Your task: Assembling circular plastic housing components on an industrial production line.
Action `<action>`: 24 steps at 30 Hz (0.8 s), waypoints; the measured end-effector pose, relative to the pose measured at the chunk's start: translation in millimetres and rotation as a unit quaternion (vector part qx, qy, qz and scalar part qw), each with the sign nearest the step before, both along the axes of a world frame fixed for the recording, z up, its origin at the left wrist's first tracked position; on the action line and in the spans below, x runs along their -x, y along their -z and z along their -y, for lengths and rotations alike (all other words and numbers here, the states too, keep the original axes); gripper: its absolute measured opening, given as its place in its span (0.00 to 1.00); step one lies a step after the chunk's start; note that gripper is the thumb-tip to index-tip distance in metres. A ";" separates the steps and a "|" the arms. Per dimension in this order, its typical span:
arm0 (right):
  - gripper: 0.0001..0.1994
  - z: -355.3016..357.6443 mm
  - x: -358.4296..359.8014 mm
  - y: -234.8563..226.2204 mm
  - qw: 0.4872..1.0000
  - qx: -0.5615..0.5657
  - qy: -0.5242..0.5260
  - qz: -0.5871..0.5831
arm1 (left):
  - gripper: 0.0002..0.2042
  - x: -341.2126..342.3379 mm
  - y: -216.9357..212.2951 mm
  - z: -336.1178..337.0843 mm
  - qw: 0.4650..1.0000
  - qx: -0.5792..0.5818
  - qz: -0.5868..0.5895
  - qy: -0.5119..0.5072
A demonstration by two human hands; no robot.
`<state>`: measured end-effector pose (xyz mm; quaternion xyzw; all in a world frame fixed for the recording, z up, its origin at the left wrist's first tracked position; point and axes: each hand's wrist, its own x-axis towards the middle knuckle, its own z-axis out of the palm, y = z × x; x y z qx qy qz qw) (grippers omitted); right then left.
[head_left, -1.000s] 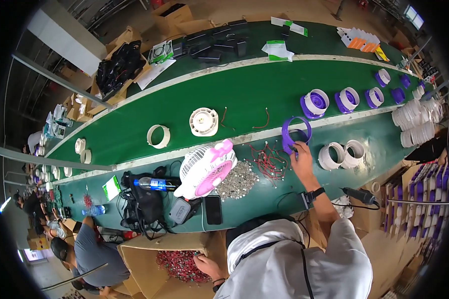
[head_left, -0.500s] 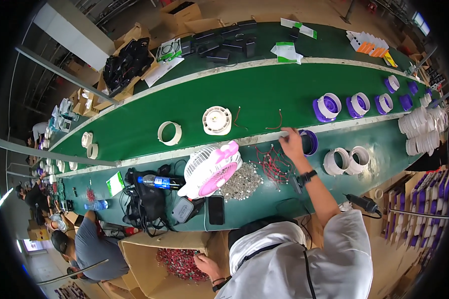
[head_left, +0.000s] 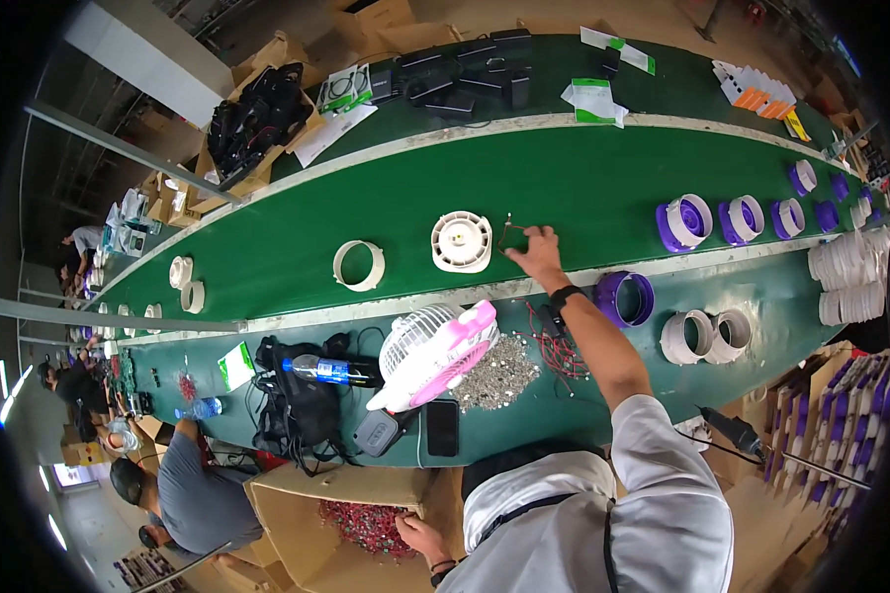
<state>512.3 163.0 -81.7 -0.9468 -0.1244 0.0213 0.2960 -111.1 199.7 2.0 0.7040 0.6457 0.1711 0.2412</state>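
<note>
Now our right hand (head_left: 536,252) pinches one thin wire (head_left: 509,233) beside one white disc (head_left: 461,240), while our left hand (head_left: 417,534) reaches, fingers half-curled, into one cardboard box (head_left: 297,504) of red parts (head_left: 366,524).

At your twelve o'clock the conveyor belt (head_left: 583,188) looks matt green; the white fan housing (head_left: 462,241) on it is smooth plastic.

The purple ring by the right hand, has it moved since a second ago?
Yes. The purple ring was held up in the right hand; now it lies on the near green table strip, beside the white rings.

Thin wire (head_left: 512,235) — pinched beside white disc (head_left: 462,241)
</note>
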 end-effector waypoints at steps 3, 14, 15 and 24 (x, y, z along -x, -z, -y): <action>0.20 -12.3 6.5 -2.9 0.998 -0.003 -0.054 -0.026 | 0.13 -3.1 -1.5 -1.0 1.000 0.000 -0.005 0.010; 0.09 76.6 54.2 -64.3 0.985 -0.166 -0.028 -0.041 | 0.14 -2.3 4.5 -1.2 1.000 0.006 -0.008 0.007; 0.10 91.4 71.6 -81.6 0.989 -0.136 -0.032 -0.040 | 0.14 -4.3 3.1 -1.2 1.000 -0.008 -0.012 0.017; 0.17 195.2 160.5 -75.4 0.994 -0.090 -0.023 -0.065 | 0.14 -18.5 -15.1 -2.5 0.999 0.025 0.003 0.029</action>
